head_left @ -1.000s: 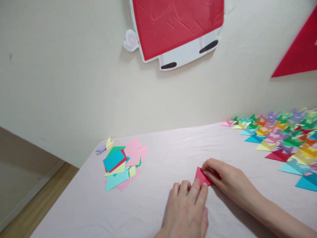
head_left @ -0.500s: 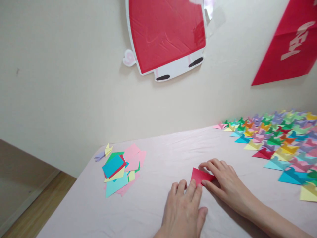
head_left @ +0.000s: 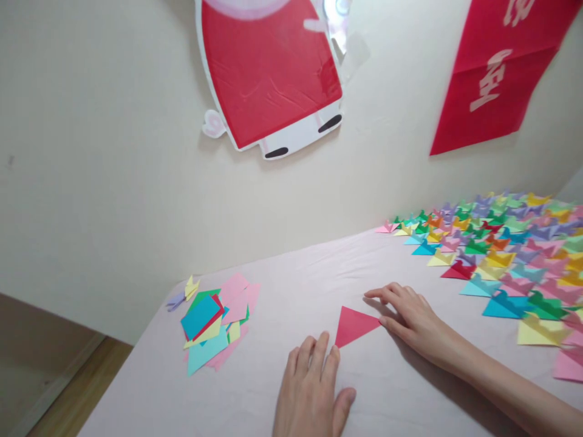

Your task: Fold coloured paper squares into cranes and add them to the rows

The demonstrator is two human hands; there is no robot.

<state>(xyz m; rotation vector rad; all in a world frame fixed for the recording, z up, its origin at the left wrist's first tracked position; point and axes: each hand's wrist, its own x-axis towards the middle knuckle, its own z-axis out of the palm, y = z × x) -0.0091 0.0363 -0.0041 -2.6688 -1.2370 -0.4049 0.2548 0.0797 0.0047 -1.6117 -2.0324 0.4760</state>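
A folded red paper triangle [head_left: 354, 326] lies flat on the pale cloth between my hands, one point toward the right. My left hand [head_left: 310, 383] rests palm down with its fingers stretched out; a fingertip is at the triangle's lower left corner. On the other side, my right hand [head_left: 412, 318] has its thumb at the right point of the triangle. Its index finger reaches out over the cloth, apart from the thumb, and nothing is gripped. The curled outer fingers of the right hand are partly hidden.
Loose coloured paper sheets [head_left: 204, 318] lie piled at the left, with small yellow [head_left: 191, 287] and purple folded pieces [head_left: 175, 301] behind. Rows of folded paper birds [head_left: 505, 301] cover the right side. The pale cloth-covered table [head_left: 150, 388] meets a wall bearing a red cartoon cutout [head_left: 273, 73].
Both hands have drawn apart from the red paper, which now shows as a whole triangle. My left fingers have slid off its lower part. The view has shifted slightly to the right.
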